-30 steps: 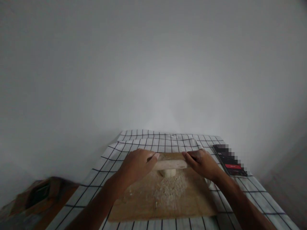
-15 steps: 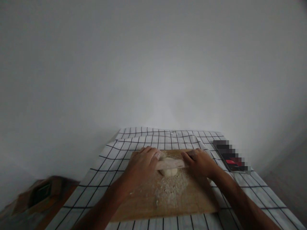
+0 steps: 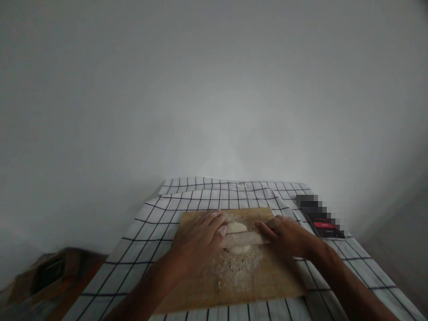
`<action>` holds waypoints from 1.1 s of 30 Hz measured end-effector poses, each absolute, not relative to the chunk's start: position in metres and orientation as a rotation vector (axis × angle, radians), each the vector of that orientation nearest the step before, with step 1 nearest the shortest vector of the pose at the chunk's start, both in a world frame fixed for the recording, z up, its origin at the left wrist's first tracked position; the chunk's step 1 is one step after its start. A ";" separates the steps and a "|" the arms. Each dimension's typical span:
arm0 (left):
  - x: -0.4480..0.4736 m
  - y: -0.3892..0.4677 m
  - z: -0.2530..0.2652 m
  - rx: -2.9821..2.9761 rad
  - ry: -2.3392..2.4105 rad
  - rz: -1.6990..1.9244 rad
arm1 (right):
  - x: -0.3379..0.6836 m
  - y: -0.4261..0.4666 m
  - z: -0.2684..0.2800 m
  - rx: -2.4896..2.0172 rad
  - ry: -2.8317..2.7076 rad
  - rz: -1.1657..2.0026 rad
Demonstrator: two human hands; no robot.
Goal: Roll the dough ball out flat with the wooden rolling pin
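Note:
A pale, floury rolling pin [image 3: 243,240] lies across a piece of dough [image 3: 236,228] on a wooden board [image 3: 194,292]. The dough shows on both the far and the near side of the pin. My left hand [image 3: 202,234] is over the pin's left end, fingers pointing forward and dusted with flour. At the other end, my right hand [image 3: 284,234] is wrapped around the pin, its thumb along the top. Both pin ends are hidden under my hands. Loose flour [image 3: 239,267] is scattered on the board just in front of the dough.
A white cloth with a black grid [image 3: 147,236] covers the table under the board. To the right lies a dark phone-like device [image 3: 323,225], partly pixelated. A brown box-like object [image 3: 50,274] stands low at the left. A plain wall [image 3: 214,98] rises behind the table.
Both hands have moved slightly toward me with the rolling pin. More of the dough now shows on the pin's far side and less on its near side.

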State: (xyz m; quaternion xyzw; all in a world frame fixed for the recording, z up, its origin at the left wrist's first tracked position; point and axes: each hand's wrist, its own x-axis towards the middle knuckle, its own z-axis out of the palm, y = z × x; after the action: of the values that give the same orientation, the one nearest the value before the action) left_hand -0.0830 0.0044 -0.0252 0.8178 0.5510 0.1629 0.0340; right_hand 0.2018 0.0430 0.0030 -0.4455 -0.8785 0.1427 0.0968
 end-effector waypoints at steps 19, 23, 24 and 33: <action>-0.096 0.010 -0.027 2.418 1.696 0.631 | 0.187 0.041 -0.005 -1.423 -2.513 0.147; -0.097 0.011 -0.043 2.527 1.704 0.535 | 0.190 0.039 -0.006 -1.301 -2.562 0.051; -0.097 0.009 -0.045 2.557 1.708 0.502 | 0.192 0.039 -0.006 -1.272 -2.581 0.054; -0.083 -0.009 -0.026 2.693 1.642 0.482 | 0.209 0.046 -0.007 -1.116 -2.555 0.320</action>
State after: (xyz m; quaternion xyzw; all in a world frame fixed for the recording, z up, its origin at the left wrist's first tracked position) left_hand -0.0828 -0.0093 -0.0261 0.8438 0.5144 0.1510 -0.0248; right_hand 0.2088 0.0461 -0.0068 -0.3922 -0.8976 0.1124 0.1668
